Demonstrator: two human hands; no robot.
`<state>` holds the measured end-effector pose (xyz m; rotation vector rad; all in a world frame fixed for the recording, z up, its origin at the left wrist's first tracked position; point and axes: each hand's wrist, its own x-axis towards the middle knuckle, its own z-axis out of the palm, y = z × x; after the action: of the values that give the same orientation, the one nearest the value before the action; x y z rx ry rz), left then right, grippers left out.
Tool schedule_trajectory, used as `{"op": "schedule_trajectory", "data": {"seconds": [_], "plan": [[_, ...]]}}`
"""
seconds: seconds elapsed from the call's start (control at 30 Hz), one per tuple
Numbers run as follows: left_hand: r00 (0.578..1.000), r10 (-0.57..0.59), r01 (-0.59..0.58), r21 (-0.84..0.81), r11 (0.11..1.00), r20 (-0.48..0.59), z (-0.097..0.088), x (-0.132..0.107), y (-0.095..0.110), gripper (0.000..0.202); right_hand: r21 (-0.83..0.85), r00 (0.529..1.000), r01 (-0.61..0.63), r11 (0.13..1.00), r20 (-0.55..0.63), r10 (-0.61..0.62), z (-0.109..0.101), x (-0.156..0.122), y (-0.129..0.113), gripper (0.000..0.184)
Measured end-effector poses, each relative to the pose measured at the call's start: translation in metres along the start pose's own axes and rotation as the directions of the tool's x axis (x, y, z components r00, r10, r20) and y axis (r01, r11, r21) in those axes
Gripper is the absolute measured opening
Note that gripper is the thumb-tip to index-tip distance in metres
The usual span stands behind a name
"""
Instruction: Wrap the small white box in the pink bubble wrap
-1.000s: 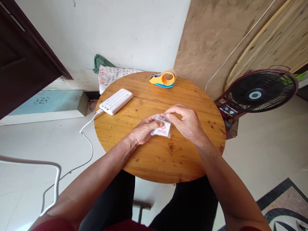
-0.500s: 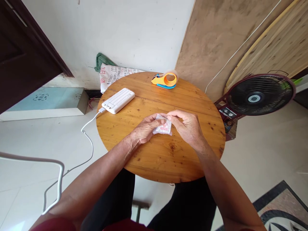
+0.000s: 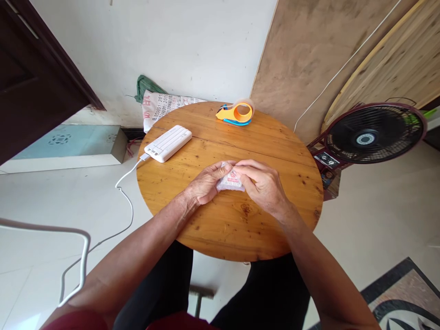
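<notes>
A small bubble-wrap packet [image 3: 231, 182] with reddish print is held just over the round wooden table [image 3: 223, 229]. My left hand [image 3: 205, 184] grips its left side, thumb on top. From the right, my right hand [image 3: 263, 185] closes its fingers on the packet's upper right edge, covering that corner. What lies inside the wrap cannot be made out.
A white power bank [image 3: 168, 143] with a plugged-in white cable [image 3: 128, 173] lies at the table's left. Toward the back stands an orange and blue tape dispenser [image 3: 235, 113]. A dark fan [image 3: 373, 135] stands beyond the table's right edge.
My right hand has shifted left and slightly down, its fingers now lying farther over the packet. The left thumb has slid a little toward the packet's upper left. The table items have not moved.
</notes>
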<state>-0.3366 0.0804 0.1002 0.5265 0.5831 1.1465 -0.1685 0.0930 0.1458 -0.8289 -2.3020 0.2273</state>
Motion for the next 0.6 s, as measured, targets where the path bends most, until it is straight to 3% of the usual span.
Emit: {"op": "schedule_trajectory", "data": {"seconds": [0.13,0.3,0.43,0.6], "plan": [[1.000,0.022,-0.022,-0.013,1.000,0.000,-0.004,0.003,-0.001,0.039,-0.199,0.995,0.095,0.975,0.059,-0.085,0.005,-0.004,-0.001,0.021],[1.000,0.011,-0.010,-0.008,1.000,0.008,-0.005,0.004,-0.003,0.038,-0.317,0.984,0.176,0.932,0.043,-0.171,0.011,-0.014,0.007,0.024],[1.000,0.005,-0.006,0.020,1.000,0.018,-0.005,0.004,-0.002,0.039,-0.297,0.972,0.232,0.926,0.037,-0.232,0.015,-0.020,0.019,0.027],[0.998,0.026,-0.025,0.025,0.999,-0.055,-0.004,0.003,0.001,0.042,-0.211,0.987,0.153,0.965,-0.023,-0.162,0.021,-0.021,0.029,0.032]]}}
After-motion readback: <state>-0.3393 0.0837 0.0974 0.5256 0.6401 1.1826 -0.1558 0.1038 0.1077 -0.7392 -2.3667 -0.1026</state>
